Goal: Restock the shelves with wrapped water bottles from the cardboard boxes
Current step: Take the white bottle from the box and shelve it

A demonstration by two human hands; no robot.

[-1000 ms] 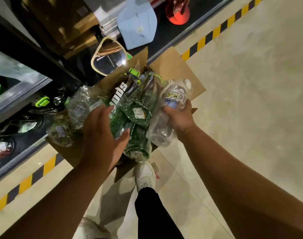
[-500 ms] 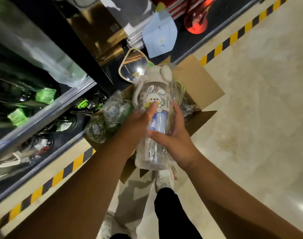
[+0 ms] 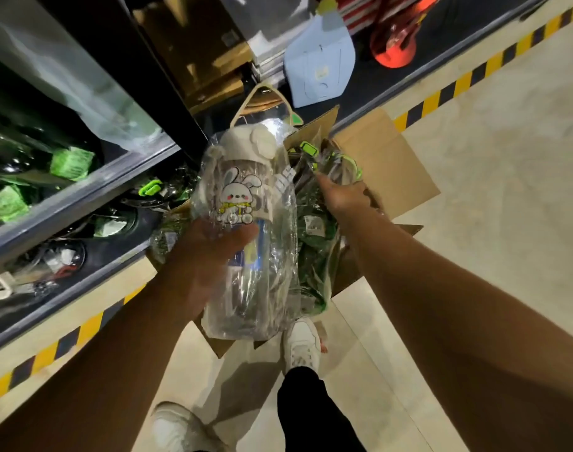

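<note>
At the far left we see the shelves (image 3: 83, 199), their metal lips running up the picture. Dark bottles with green labels (image 3: 70, 162) lie on the upper level, and more wrapped stock lies on the level below.

Next comes the left hand (image 3: 207, 256), raised over the near left corner of the cardboard box (image 3: 388, 164). It grips the bunny bottle (image 3: 246, 197) low on its body. The thumb (image 3: 241, 234) curls across the front just under the rabbit print, and the other fingers go round the back, where we cannot see them. The bottle stands nearly upright in the hand. Its white lid is at the top, and loose clear wrap hangs around it and below the hand.

Just right of it the green wrapped bottles (image 3: 314, 233) fill the open box.

The right hand (image 3: 342, 194) reaches down among them with its back towards us. Its fingers point up and to the left and their tips touch the crinkled plastic. We cannot tell whether they hold anything, since the wrap and the hand itself hide the grip.

Beyond the box flaps, yellow and black hazard tape (image 3: 441, 96) edges the pale floor. A white shoe (image 3: 301, 345) stands just below the box.
</note>
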